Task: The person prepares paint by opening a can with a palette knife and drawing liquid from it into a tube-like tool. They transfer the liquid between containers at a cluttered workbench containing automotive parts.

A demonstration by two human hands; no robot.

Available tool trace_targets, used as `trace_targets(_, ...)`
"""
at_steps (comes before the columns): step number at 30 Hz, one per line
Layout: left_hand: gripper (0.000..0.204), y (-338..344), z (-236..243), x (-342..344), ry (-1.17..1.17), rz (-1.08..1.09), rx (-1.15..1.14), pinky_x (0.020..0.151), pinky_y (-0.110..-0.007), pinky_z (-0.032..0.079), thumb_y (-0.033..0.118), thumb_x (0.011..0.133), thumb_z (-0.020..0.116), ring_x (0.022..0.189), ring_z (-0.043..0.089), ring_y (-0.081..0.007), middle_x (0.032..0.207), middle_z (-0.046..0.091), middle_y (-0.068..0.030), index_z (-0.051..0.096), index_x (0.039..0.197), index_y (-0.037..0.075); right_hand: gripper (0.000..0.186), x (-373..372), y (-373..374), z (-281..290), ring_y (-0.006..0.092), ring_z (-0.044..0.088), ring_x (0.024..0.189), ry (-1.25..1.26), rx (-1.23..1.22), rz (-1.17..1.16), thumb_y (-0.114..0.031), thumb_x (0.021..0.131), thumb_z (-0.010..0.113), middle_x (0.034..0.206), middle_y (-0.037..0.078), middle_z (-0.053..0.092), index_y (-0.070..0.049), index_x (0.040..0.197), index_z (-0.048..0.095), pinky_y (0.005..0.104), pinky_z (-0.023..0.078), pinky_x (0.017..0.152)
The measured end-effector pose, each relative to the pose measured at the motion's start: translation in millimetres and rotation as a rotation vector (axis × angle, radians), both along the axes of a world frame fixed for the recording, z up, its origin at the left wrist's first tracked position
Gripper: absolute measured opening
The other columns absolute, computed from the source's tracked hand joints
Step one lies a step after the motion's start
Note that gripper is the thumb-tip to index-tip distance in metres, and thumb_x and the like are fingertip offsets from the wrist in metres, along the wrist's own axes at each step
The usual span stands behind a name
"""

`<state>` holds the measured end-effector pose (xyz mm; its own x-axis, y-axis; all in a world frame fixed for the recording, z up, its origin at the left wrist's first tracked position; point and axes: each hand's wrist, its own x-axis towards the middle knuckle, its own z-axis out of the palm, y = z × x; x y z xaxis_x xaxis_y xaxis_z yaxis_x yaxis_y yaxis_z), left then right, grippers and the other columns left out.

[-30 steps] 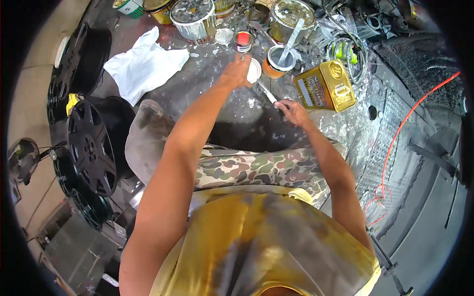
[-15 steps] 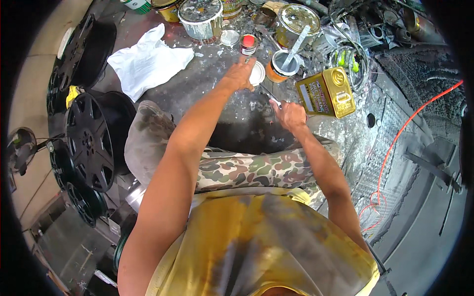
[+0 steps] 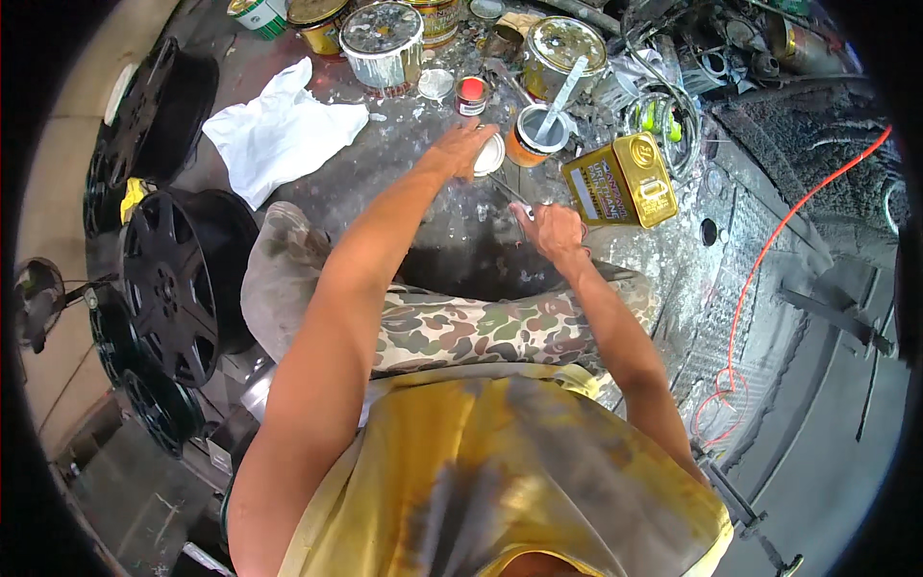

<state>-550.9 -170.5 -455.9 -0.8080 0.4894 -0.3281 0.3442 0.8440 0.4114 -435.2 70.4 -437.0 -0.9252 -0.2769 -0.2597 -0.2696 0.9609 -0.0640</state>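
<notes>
My left hand (image 3: 460, 151) is closed around the side of a small can with a pale, whitish top (image 3: 490, 155), which stands on the dark, paint-spotted floor. Its fingers on the far side are partly hidden. My right hand (image 3: 555, 232) grips a thin metal tool (image 3: 506, 187), with its tip up against the near edge of that can; its exact kind cannot be made out. Just right of the can stands an open tin with an orange band (image 3: 527, 151), holding grey paint and a pale stirring stick (image 3: 565, 96). A small red-topped tin (image 3: 471, 95) sits beyond my left hand.
A gold rectangular can (image 3: 620, 183) stands right of my right hand. White cloth (image 3: 279, 135) lies to the left, beside black wheel rims (image 3: 171, 286). Paint-crusted buckets (image 3: 383, 48) line the back. An orange hose (image 3: 769, 240) curves along the right.
The whole view has shifted slightly, moving the scene a little left and up. Both hands keep their holds, and the tool's tip stays at the can's edge.
</notes>
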Motion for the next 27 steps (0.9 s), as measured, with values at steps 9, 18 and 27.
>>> trace_targets(9,0.123,12.8,12.9,2.4,-0.073,0.111,-0.08,0.118,-0.046,0.037,0.019,0.058,0.095,0.144,0.036,-0.0416,0.159,0.031,-0.0229,0.026,0.159,0.017,0.06,-13.8,12.6,18.1,0.0295,0.074,0.067,0.169,0.074,0.124,-0.06,0.097,0.052,0.07,0.013,0.073,-0.01,0.074,0.077,0.0439,0.056,0.056)
trace_targets(18,0.117,16.9,14.3,2.7,-0.026,0.132,-0.066,0.111,-0.047,0.045,0.026,0.057,0.097,0.132,0.049,-0.0469,0.149,0.041,-0.0298,0.034,0.155,0.009,0.057,-33.2,-30.7,47.0,0.0275,0.075,0.085,-0.047,0.178,0.097,-0.056,0.098,0.051,0.087,0.014,0.076,-0.008,0.087,0.079,0.044,0.057,0.073)
trace_targets(27,0.115,15.8,19.0,4.4,-0.023,0.132,-0.052,0.111,-0.049,0.043,0.026,0.056,0.096,0.132,0.05,-0.0446,0.147,0.046,-0.0273,0.037,0.153,0.009,0.084,-26.0,11.5,6.5,0.0469,0.069,0.096,-0.42,-0.237,-0.158,-0.069,0.099,0.035,0.098,0.031,0.071,0.003,0.091,0.076,0.0527,0.053,0.091)
